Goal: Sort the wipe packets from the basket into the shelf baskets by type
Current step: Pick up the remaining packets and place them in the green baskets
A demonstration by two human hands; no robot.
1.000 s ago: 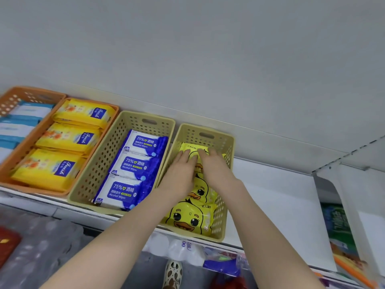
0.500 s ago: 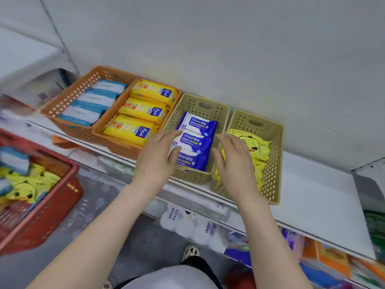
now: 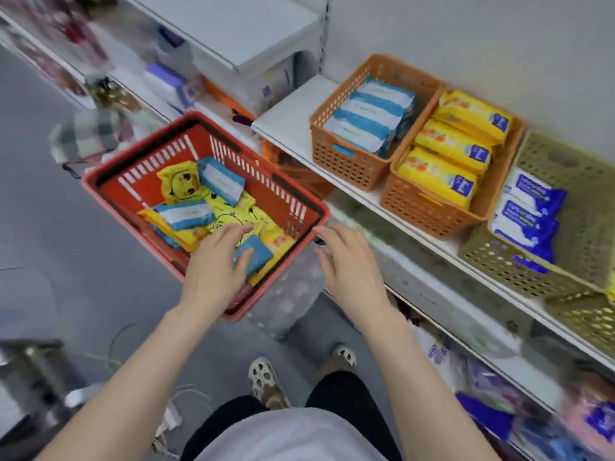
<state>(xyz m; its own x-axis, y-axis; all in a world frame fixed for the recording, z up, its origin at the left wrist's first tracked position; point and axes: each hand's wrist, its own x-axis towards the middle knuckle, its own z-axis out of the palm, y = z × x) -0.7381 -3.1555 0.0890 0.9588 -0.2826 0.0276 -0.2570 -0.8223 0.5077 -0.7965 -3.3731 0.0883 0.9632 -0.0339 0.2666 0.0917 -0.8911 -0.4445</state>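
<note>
A red shopping basket [image 3: 109, 189] sits low at the left, holding mixed packets: yellow duck wipes [image 3: 178, 188], light-blue ones [image 3: 221, 181] and yellow-orange ones. My left hand [image 3: 218, 266] is inside its near corner, fingers spread over a light-blue packet [image 3: 256, 252], not closed on it. My right hand [image 3: 349, 261] hovers open just right of the basket's rim, holding nothing. On the shelf stand an orange basket [image 3: 346, 161] of light-blue packets, an orange basket [image 3: 422, 207] of yellow packets and a tan basket [image 3: 519, 264] of dark-blue alcohol wipes [image 3: 529, 211].
Another tan basket [image 3: 585, 317] shows partly at the right edge. The white shelf [image 3: 293, 118] juts out at waist height, with stocked shelves below and to the left. My feet [image 3: 266, 377] stand on grey floor. A metal object [image 3: 30, 377] sits at lower left.
My view has swung left and down from the shelf baskets to the red basket. Both hands left the duck-wipe basket empty; the left now reaches into the red basket, the right hovers beside it.
</note>
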